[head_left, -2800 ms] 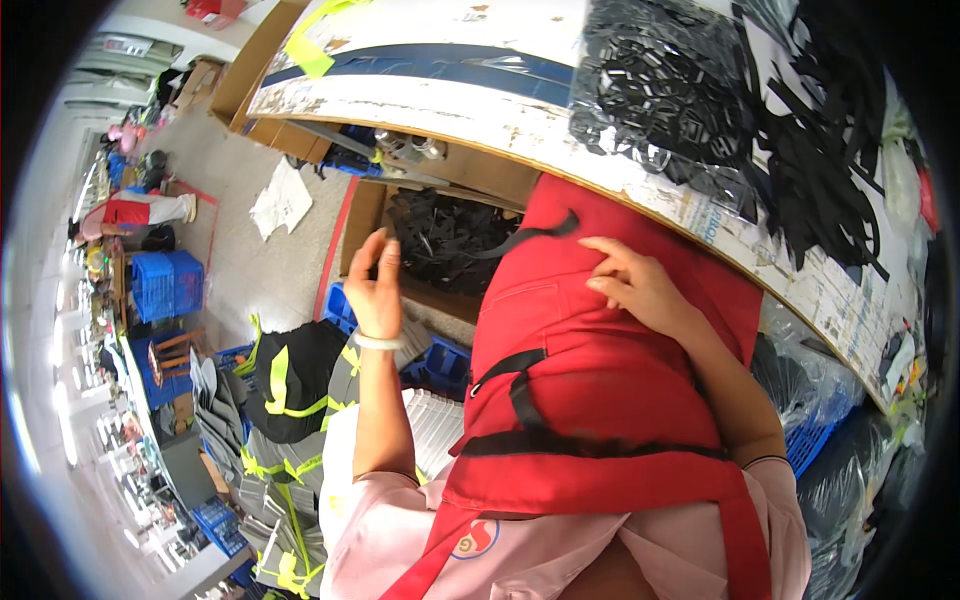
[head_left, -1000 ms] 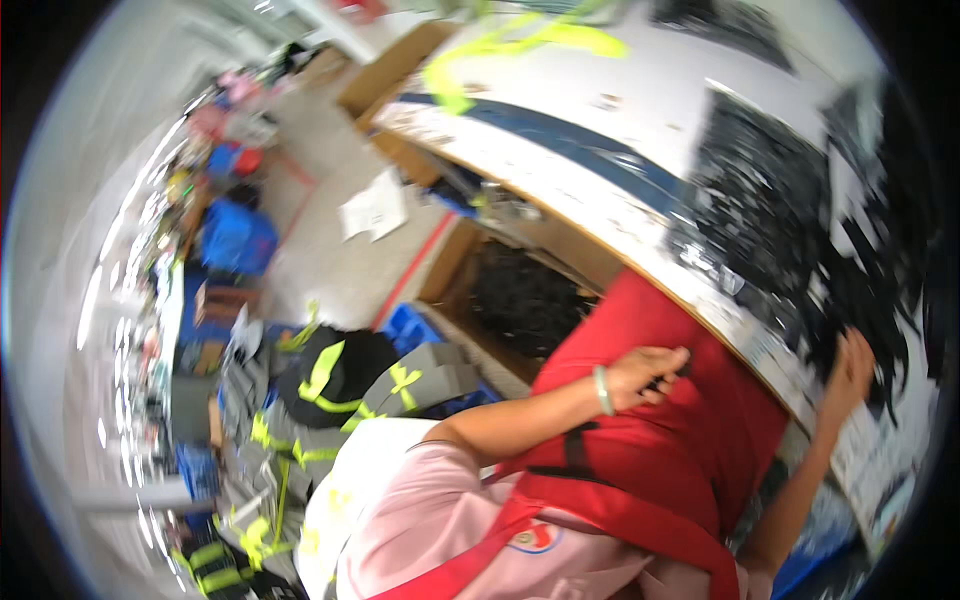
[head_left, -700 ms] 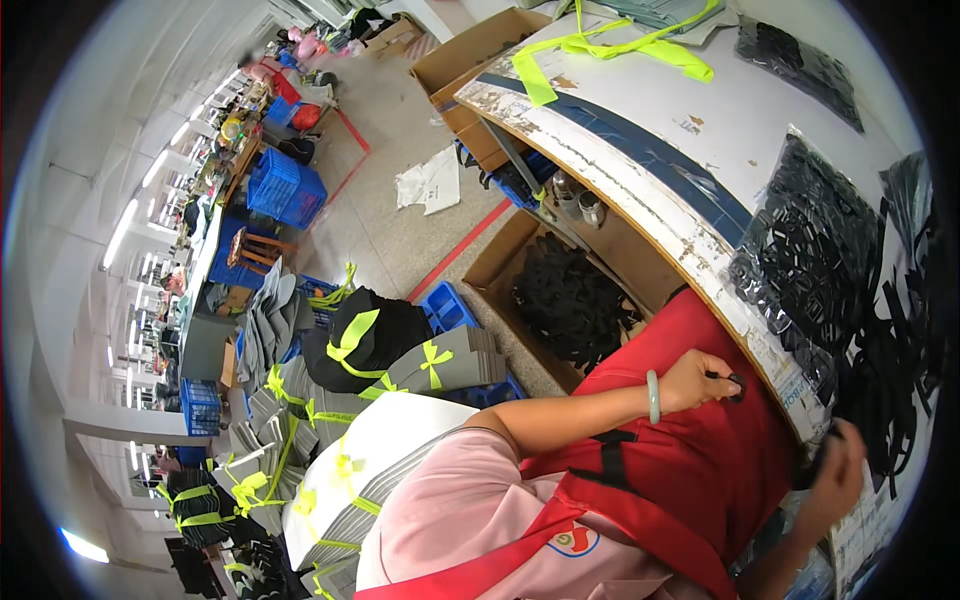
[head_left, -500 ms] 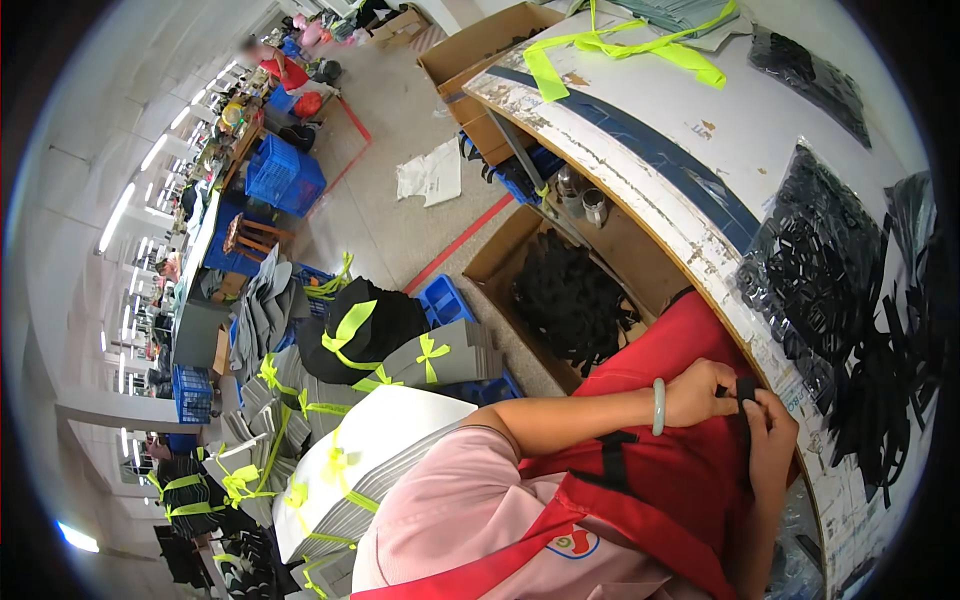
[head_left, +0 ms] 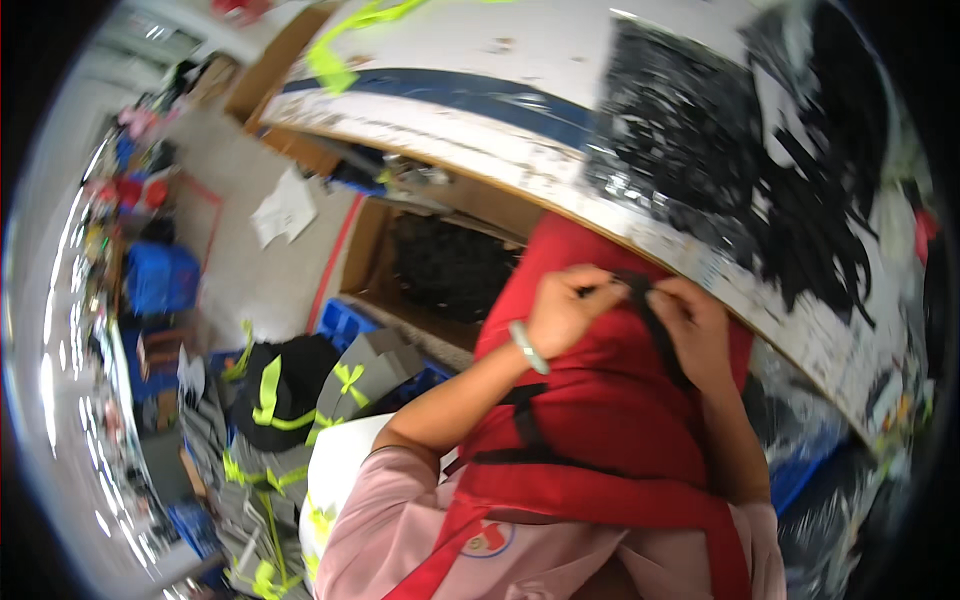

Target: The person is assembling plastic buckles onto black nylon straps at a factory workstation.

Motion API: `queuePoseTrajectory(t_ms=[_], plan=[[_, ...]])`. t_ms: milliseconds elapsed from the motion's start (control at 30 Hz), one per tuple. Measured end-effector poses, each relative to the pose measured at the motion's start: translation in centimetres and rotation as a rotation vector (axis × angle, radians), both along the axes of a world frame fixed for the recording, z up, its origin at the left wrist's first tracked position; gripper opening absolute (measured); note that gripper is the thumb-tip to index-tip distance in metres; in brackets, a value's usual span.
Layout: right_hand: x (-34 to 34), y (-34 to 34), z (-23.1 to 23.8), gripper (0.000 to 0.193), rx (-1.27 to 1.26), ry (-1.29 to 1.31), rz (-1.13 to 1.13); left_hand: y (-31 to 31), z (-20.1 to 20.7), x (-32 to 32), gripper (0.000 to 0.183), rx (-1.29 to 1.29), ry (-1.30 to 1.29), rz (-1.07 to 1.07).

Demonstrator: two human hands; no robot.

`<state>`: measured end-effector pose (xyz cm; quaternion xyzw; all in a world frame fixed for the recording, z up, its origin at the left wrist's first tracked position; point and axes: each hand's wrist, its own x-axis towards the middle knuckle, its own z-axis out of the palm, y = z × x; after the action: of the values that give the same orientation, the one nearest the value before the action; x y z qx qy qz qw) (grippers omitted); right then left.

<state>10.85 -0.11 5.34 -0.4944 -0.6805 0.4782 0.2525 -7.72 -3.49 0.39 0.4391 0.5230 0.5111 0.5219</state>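
A black strap [head_left: 664,345] runs between my hands above the red apron [head_left: 600,400] on my lap. My left hand [head_left: 572,318], with a pale bracelet [head_left: 528,348] at the wrist, pinches the strap's upper end. On the other side my right hand [head_left: 694,328] has thumb and fingers closed on the same strap, which hangs down beside the palm. Both hands are close together, just off the table edge. Motion blur hides whether a small buckle is in the fingers. More black straps [head_left: 535,450] lie across the apron.
The white worn table [head_left: 440,130] bears a clear bag of small black buckles [head_left: 675,120] and loose black straps [head_left: 815,220]. A cardboard box [head_left: 365,250] of black pieces stands beneath. At left are tied grey stacks [head_left: 370,375] and a blue crate [head_left: 345,322].
My view has turned right, so the table and bag appear further left. My hands still hold the strap, now with a longer length hanging below the right hand.
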Motion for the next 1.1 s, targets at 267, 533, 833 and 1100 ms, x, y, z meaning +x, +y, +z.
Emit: queuePoseTrajectory(t_ms=[267, 533, 833, 1100], plan=[[0.9, -0.3, -2.7, 0.016, -0.39, 0.38, -0.077, 0.4, -0.3, 1.6, 0.012, 0.118, 0.1, -0.051], [0.6, -0.1, -2.5, 0.016, -0.618, 0.571, -0.123, 0.1, -0.5, 1.7, 0.018, 0.38, 0.378, 0.004], [1.0, 0.8, -4.1, 0.02, -0.766, 0.695, -0.177, 0.5, -1.3, 0.9, 0.02, 0.365, 0.428, -0.132], [0.0, 0.2, -3.8, 0.008, 0.162, 0.272, 0.015, 0.2, -1.1, 0.7, 0.02, -0.509, -0.779, -0.118]])
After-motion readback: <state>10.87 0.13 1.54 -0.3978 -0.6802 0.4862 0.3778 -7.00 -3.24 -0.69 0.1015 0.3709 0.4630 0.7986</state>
